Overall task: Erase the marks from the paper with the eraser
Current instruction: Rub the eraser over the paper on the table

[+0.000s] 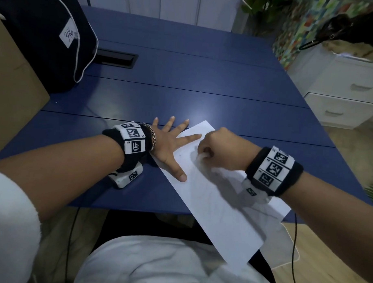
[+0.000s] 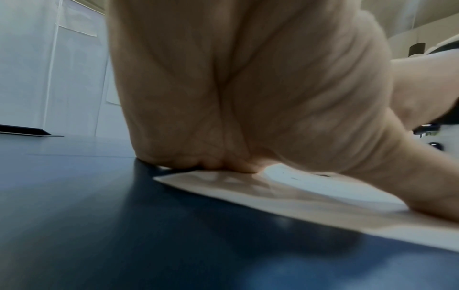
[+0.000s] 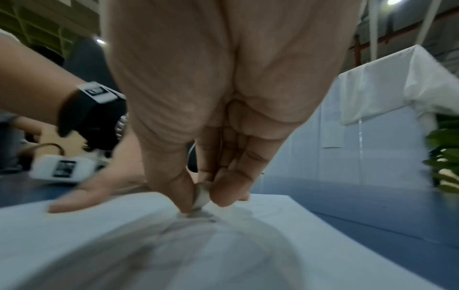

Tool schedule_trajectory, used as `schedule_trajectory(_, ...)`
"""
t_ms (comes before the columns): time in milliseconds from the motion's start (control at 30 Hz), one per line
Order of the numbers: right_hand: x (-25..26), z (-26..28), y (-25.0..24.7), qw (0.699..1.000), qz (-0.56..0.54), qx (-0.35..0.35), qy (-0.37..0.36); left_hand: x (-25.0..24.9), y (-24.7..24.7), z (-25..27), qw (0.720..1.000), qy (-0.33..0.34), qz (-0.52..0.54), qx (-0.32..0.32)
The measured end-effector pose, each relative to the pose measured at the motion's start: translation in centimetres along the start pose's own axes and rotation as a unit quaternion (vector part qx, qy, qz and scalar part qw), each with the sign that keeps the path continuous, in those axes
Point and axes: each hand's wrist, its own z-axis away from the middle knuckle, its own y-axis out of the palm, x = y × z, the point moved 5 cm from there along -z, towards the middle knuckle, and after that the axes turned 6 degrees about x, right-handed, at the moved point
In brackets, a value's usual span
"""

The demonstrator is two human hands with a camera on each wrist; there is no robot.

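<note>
A white sheet of paper (image 1: 219, 201) lies slantwise on the blue table (image 1: 183, 94), its near end hanging over the front edge. My left hand (image 1: 170, 145) lies flat with fingers spread, thumb and index finger pressing the paper's upper left part. My right hand (image 1: 219, 146) is curled over the sheet and pinches a small white eraser (image 3: 201, 194) between thumb and fingers, its lower end touching the paper (image 3: 124, 235). Faint grey pencil marks (image 3: 201, 215) show under the eraser tip. In the left wrist view my left palm (image 2: 248, 88) rests on the paper edge (image 2: 248, 188).
A dark bag (image 1: 45, 34) with a white label and a cardboard box (image 1: 11, 93) stand at the table's back left. A black cable slot (image 1: 116, 58) is set into the tabletop. A white drawer unit (image 1: 343, 91) stands to the right.
</note>
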Motion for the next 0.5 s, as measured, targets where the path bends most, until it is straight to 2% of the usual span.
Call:
schedule_trajectory(100, -0.4, -0.2, -0.3, 0.998, 0.002, -0.043, 0.049, -0.1, 0.0, -0.1, 1.000, -0.002, 0.003, -0.002)
schedule_trajectory(200, 2.8, 0.5, 0.6, 1.000, -0.009, 0.003, -0.023, -0.2, -0.1, 0.1, 1.000, -0.003, -0.005, 0.006)
schedule_trajectory(267, 3.3, 0.5, 0.4, 0.998, -0.020, 0.032, -0.046, -0.2, -0.1, 0.0, 1.000, -0.003, -0.007, 0.005)
schedule_trajectory(433, 0.0, -1.5, -1.3, 0.998, -0.028, -0.053, 0.033, -0.1, 0.1, 0.0, 1.000, -0.001, -0.001, 0.004)
schedule_trajectory(500, 1.5, -1.4, -0.7, 0.999, -0.020, -0.036, 0.000, -0.1, 0.0, 0.0, 1.000, 0.000, -0.008, 0.002)
